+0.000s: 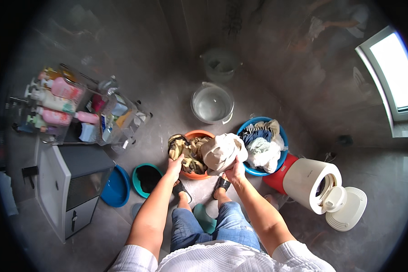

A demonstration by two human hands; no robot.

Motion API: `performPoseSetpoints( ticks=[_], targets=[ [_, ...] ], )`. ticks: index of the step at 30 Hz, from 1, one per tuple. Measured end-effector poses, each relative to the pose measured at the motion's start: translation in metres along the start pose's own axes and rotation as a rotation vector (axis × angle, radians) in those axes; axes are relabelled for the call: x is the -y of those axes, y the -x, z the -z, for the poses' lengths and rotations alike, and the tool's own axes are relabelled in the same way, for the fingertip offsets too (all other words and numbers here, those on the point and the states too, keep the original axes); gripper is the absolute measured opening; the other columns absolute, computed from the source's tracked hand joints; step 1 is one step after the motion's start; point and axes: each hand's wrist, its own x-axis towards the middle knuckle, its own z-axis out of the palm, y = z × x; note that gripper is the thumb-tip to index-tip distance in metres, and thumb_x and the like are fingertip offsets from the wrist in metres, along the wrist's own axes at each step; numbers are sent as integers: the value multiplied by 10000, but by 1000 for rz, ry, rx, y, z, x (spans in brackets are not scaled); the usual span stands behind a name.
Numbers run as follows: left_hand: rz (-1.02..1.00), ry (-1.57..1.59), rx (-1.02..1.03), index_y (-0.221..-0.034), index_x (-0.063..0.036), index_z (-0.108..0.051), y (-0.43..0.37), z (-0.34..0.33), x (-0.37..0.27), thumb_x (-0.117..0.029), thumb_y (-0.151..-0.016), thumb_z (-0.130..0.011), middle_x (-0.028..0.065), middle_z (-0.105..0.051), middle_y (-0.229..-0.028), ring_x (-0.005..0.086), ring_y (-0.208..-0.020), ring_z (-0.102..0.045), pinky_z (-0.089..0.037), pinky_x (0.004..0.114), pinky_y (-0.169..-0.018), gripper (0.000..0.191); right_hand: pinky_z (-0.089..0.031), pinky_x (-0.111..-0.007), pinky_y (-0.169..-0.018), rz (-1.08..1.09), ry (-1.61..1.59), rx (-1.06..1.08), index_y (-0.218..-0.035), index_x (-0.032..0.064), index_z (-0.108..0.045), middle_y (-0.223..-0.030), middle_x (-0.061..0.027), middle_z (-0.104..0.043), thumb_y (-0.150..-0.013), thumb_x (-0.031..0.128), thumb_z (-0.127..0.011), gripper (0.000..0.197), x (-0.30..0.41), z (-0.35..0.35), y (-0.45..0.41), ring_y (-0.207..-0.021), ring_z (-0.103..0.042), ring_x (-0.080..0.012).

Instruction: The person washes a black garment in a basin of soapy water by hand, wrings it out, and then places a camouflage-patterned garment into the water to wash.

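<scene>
My left hand grips the edge of a camouflage-patterned cloth at the left side of an orange basin. In my right hand is a cream cloth hat, bunched up above the basin's right side. More brownish cloth lies in the basin between the two. Much of the basin is hidden by these fabrics. Just right of the hat, a blue basin holds blue, striped and white laundry.
A transparent bucket of water stands ahead. At left are a bottle-laden cart, a grey-and-white cabinet, a blue basin and a teal basin with dark contents. A red-and-white small washing machine with its lid raised is at right.
</scene>
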Motion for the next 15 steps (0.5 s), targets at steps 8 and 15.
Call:
performPoseSetpoints(
  ticks=[8, 15],
  targets=[
    [-148, -278, 54, -2232, -251, -70, -71, 39, 162, -251, -1200, -1066, 320, -394, -2200, 479, -1961, -537, -522, 557, -1564, 1434, -655, -525, -1327, -88, 1677, -14, -1581, 86, -959, -1730, -211, -899, -1236, 542, -999, 574, -114, 37, -91, -1611, -831, -463],
    [-241, -1186, 268, -2233, -345, -98, -141, 6, 237, -407, -963, -1212, 274, -144, -2293, 618, -2057, -280, -316, 725, -1667, 1691, -335, -1019, -1528, 552, 2521, 300, -2160, 549, -348, -2325, -151, -27, -979, 726, -1152, 1440, -127, 87, -195, -2119, -56, -576]
  ],
)
